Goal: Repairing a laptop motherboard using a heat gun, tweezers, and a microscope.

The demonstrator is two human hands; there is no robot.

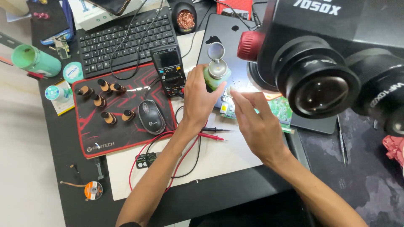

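My left hand [198,98] grips a small green bottle [217,77] whose round metal pump top has its lid flipped up. My right hand [255,122] hovers just right of the bottle, fingers together and pointing up-left, its fingertips close to the bottle's base. Under both hands lies a green circuit board [281,108], lit by a bright spot beneath the black stereo microscope [313,80]. Whether the right fingers pinch anything is hidden.
A multimeter [170,69] with red and black probe leads [210,135] lies left of the hands. A mouse [151,116] and several small wood-handled tools sit on a red-black mat [90,141]. Keyboard [126,40], brass-wool holder [185,19], solder wick reel [93,190], tweezers [341,141].
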